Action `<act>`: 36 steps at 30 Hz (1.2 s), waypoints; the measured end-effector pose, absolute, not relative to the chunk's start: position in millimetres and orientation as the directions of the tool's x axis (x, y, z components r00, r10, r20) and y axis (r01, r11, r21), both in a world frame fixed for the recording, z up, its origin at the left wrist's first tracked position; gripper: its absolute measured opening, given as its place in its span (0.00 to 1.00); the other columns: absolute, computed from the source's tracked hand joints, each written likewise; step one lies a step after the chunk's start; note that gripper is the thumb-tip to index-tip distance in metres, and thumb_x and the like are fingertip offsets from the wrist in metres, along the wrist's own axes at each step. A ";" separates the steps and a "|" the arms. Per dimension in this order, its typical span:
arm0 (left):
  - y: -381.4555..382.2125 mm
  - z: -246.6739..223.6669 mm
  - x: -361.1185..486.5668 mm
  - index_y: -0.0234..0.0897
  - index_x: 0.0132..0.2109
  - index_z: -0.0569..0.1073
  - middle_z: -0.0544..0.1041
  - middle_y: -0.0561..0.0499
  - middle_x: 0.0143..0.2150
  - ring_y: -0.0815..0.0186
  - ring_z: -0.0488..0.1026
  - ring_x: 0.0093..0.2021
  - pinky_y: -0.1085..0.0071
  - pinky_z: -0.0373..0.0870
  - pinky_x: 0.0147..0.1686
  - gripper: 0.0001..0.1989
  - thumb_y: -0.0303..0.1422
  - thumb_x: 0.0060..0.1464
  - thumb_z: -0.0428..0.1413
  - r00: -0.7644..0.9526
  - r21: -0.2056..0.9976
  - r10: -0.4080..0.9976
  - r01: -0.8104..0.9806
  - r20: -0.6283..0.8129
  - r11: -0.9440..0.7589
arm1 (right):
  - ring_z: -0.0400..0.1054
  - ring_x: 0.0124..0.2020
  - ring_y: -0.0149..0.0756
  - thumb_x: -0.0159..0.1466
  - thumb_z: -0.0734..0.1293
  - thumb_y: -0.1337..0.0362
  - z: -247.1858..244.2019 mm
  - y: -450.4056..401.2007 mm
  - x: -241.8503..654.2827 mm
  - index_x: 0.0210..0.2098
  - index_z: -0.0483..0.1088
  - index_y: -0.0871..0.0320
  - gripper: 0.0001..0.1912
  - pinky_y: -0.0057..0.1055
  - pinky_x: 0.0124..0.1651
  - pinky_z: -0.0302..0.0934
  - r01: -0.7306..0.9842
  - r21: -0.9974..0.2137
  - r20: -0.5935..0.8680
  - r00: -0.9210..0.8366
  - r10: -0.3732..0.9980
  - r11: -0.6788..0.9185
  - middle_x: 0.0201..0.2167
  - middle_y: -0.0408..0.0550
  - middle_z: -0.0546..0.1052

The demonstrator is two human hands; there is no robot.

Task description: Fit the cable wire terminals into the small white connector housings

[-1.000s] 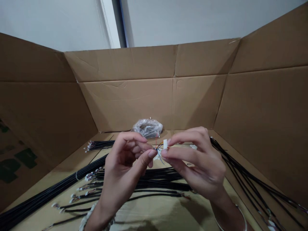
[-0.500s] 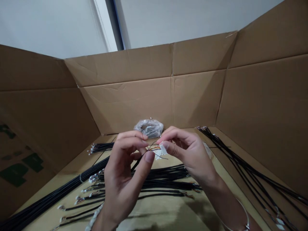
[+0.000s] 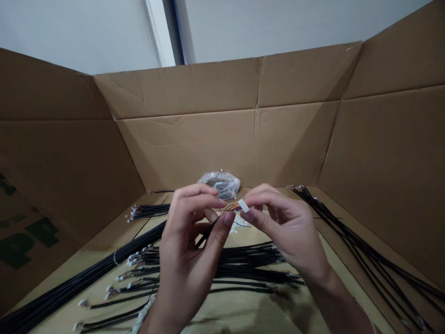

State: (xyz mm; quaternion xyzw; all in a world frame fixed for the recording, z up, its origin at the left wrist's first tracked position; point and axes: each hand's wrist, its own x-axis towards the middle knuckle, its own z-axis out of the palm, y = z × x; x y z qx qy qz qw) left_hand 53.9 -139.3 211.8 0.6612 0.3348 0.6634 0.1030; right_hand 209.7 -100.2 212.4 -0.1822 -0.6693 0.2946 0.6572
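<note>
Between thumb and fingers, my left hand [image 3: 194,241] pinches a black cable [image 3: 205,234] near its end, where thin coloured wires [image 3: 232,207] fan out. My right hand [image 3: 285,222] is closed on a small white connector [image 3: 244,206], thumb below and forefinger behind it. The coloured wires run from the cable to this connector; whether each one is seated in it is too small to tell. One thin dark wire sticks out loose below. On the surface behind the hands lies a small pile of white connectors [image 3: 239,223], partly hidden by them.
Black cables with white connector ends [image 3: 243,269] lie in rows under my hands. A tied cable bundle [image 3: 93,264] runs along the left, more cables [image 3: 361,241] along the right. A clear plastic bag [image 3: 222,183] sits at the back. Cardboard walls [image 3: 194,148] enclose the surface.
Both hands have shifted slightly right in view. The white connector has turned, showing its flat face more plainly, and fewer loose wires stick out around it.
</note>
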 end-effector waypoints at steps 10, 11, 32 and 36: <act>-138.4 205.5 52.3 0.49 0.48 0.76 0.67 0.53 0.62 0.76 0.72 0.32 0.74 0.78 0.31 0.14 0.21 0.66 0.56 -0.011 0.416 0.470 0.486 0.883 -0.769 | 0.71 0.32 0.34 0.63 0.75 0.68 212.2 -103.8 209.9 0.32 0.82 0.52 0.05 0.31 0.35 0.66 -0.120 -0.679 0.733 -0.057 0.678 0.724 0.29 0.42 0.80; -138.9 205.0 51.9 0.48 0.47 0.77 0.66 0.53 0.63 0.76 0.72 0.32 0.73 0.79 0.33 0.14 0.21 0.66 0.55 0.012 0.377 0.451 0.528 0.893 -0.761 | 0.71 0.31 0.34 0.63 0.75 0.67 211.7 -103.7 209.9 0.32 0.82 0.52 0.04 0.31 0.34 0.66 -0.151 -0.700 0.712 -0.074 0.698 0.698 0.29 0.42 0.80; -137.6 209.9 49.5 0.45 0.45 0.80 0.71 0.50 0.62 0.72 0.78 0.38 0.73 0.81 0.34 0.06 0.29 0.66 0.60 -0.013 0.423 0.493 0.533 0.870 -0.732 | 0.72 0.36 0.36 0.67 0.73 0.76 214.0 -105.6 218.9 0.41 0.80 0.52 0.11 0.36 0.40 0.65 0.262 -0.249 0.950 -0.121 0.288 0.932 0.35 0.43 0.81; -139.4 210.0 48.4 0.47 0.44 0.80 0.72 0.50 0.61 0.63 0.79 0.47 0.69 0.82 0.40 0.06 0.30 0.66 0.60 -0.007 0.451 0.522 0.512 0.853 -0.731 | 0.73 0.36 0.36 0.67 0.72 0.76 213.5 -106.2 217.7 0.42 0.79 0.52 0.12 0.37 0.40 0.65 0.262 -0.218 0.959 -0.122 0.257 0.940 0.35 0.43 0.81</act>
